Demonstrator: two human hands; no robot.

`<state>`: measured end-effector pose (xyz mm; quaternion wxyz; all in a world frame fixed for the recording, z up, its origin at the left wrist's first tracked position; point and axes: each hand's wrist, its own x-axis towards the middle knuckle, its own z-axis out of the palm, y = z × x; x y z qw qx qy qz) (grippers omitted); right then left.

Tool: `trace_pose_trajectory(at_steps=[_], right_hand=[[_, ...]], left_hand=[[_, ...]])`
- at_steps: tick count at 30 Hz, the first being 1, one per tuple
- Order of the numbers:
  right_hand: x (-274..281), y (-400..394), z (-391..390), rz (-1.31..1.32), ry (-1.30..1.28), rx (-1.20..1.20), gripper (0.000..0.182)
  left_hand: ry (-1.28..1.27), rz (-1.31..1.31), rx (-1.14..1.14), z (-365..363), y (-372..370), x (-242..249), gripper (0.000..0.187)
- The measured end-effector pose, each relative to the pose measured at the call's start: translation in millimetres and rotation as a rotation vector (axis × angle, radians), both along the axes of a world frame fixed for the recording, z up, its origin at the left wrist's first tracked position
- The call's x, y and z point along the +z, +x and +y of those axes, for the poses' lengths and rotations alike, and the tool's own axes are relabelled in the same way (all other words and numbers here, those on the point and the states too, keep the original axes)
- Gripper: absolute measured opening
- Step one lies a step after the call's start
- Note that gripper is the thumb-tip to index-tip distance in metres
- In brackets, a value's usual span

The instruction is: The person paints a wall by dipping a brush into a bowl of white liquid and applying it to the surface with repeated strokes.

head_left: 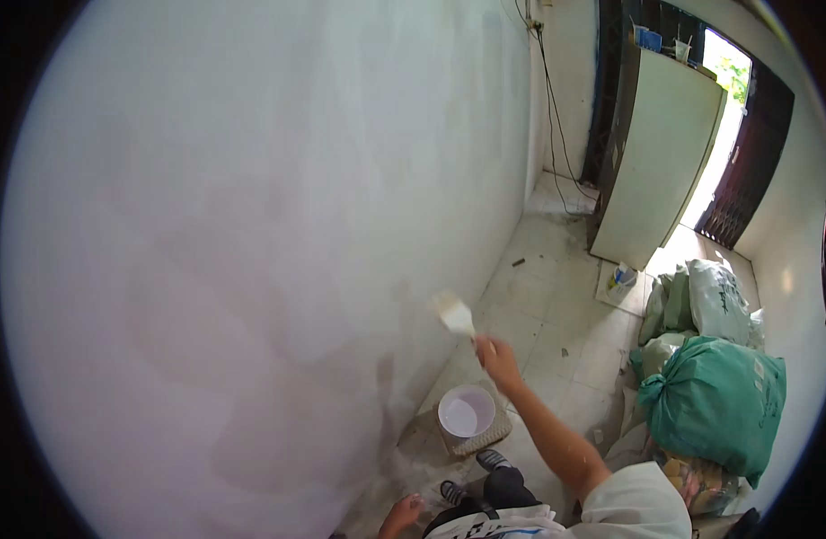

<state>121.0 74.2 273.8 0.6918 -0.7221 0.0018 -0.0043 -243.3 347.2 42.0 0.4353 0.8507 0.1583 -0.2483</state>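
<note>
My right hand [496,359] is closed around the handle of a wide paintbrush [454,314]. The pale bristles point up and left, close to the white wall [278,225], and are blurred. Below that hand, a white bucket [467,412] with whitish liquid in it rests on a woven-looking stool [480,440]. My left hand [404,516] hangs low at the bottom edge, near the foot of the wall, its fingers loosely bent and apart, with nothing seen in them. Uneven damp-looking patches mark the wall.
Tied sacks, one a large green sack [723,404], are piled on the right. A tall pale cabinet [664,148] stands by the open doorway, with a small tub [620,281] at its foot. Cables [549,99] hang in the corner. Debris dots the tiled floor [543,314].
</note>
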Motion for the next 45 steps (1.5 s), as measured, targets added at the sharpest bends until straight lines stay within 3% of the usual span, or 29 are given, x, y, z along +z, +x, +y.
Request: trace_pose_trajectory(at_steps=[1,5,8,10,14,17,18,19,21,24,27,29,31,32,34,37,39,43,45], right_hand=[[46.6,30.2,5.1,-0.107,-0.056,0.011,0.037],[200.0,139.2,36.3,-0.269,0.202,0.107,0.037],[266.3,193.4,61.4,-0.300,0.346,0.234,0.037],[272.9,227.2,77.4,-0.285,0.315,0.272,0.037],[173.6,209.8,78.5,-0.002,0.074,0.309,0.036],[134.5,209.0,59.0,0.214,-0.160,0.381,0.034],[140.9,221.2,61.8,0.122,-0.212,0.373,0.032],[159.3,242.6,66.6,0.032,-0.263,0.363,0.031],[266.2,249.5,66.4,-0.058,-0.355,0.290,0.032],[382.6,273.6,62.6,-0.354,-0.241,0.316,0.024],[459.6,243.3,42.8,-0.310,0.101,0.336,0.027],[456.1,246.8,47.0,-0.318,0.155,0.308,0.026],[395.4,262.6,66.8,-0.384,-0.086,0.311,0.027],[344.9,272.2,82.0,-0.316,-0.179,0.285,0.027],[252.5,246.4,83.4,-0.135,0.034,0.341,0.026],[201.6,220.0,55.5,0.134,-0.098,0.424,0.026],[231.4,234.3,46.4,-0.072,-0.053,0.384,0.026],[383.5,243.2,46.7,-0.291,0.454,0.413,0.025],[394.9,258.2,63.6,-0.270,0.307,0.357,0.025]], left_hand=[[0.052,0.052,0.041,2.6,-8.0,8.3,0.048],[0.081,0.035,0.231,0.3,-4.6,36.7,0.048],[0.066,-0.025,0.337,-14.6,9.5,46.1,0.047],[0.054,-0.054,0.382,-27.5,22.9,48.0,0.047],[0.031,-0.062,0.418,-47.9,33.9,51.4,0.046],[0.023,-0.065,0.436,-60.1,35.8,49.9,0.046],[0.024,-0.074,0.442,-62.1,36.6,48.9,0.046],[0.029,-0.085,0.445,-63.5,37.2,48.5,0.046],[0.080,-0.161,0.443,-61.2,40.9,38.9,0.046],[0.057,-0.194,0.491,-64.9,45.9,44.2,0.045],[0.053,-0.200,0.502,-70.2,58.2,49.9,0.045],[0.039,-0.209,0.492,-73.7,54.7,31.1,0.045],[-0.005,-0.233,0.482,-74.7,56.0,17.0,0.046],[-0.017,-0.231,0.497,-76.6,58.1,22.0,0.046],[-0.045,-0.225,0.525,-82.6,59.1,29.8,0.046],[-0.027,-0.278,0.526,-89.2,58.4,36.1,0.046],[0.046,-0.266,0.494,-84.6,55.2,39.4,0.044],[0.043,-0.216,0.446,-86.7,58.5,27.1,0.041],[0.076,-0.214,0.458,-87.7,61.9,32.6,0.040]])
